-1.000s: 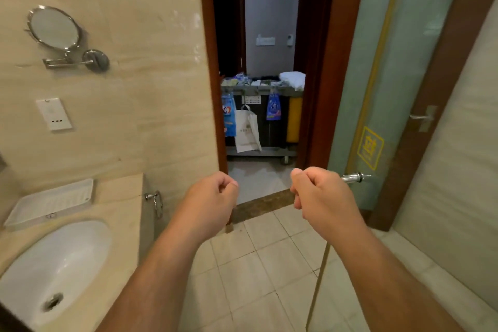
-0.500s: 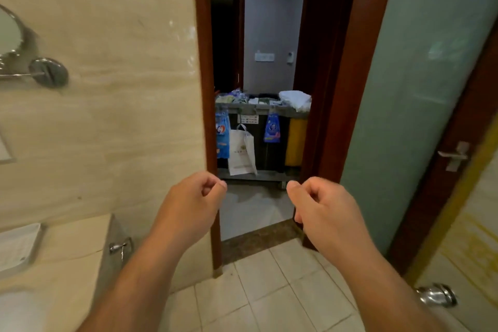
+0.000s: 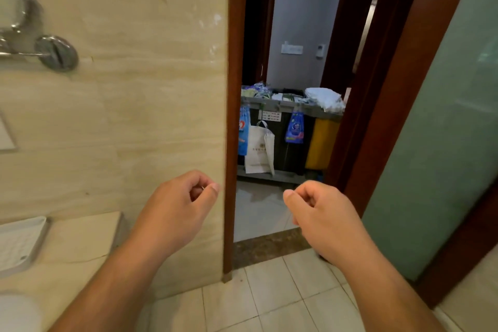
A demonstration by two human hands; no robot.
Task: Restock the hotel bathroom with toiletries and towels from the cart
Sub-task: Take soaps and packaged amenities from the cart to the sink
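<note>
The housekeeping cart (image 3: 291,109) stands in the corridor beyond the bathroom doorway. On its top lie white towels (image 3: 324,98) at the right and small packed toiletries (image 3: 256,90) at the left. A white paper bag (image 3: 260,151) and blue refill pouches (image 3: 295,127) hang from its front, beside a yellow bag (image 3: 320,143). My left hand (image 3: 177,207) and my right hand (image 3: 320,213) are held out in front of me, fingers curled into loose fists, holding nothing. Both are well short of the cart.
A white tray (image 3: 18,245) sits on the beige vanity counter (image 3: 78,245) at the lower left, with the basin edge below it. A chrome mirror arm (image 3: 54,52) sticks out of the marble wall. The dark wooden door frame (image 3: 234,116) and the frosted glass door (image 3: 444,129) flank the doorway.
The view has moved closer to the doorway, and the cart looks larger. The sink and tray slid out toward the left edge. Both hands stay curled and empty.
</note>
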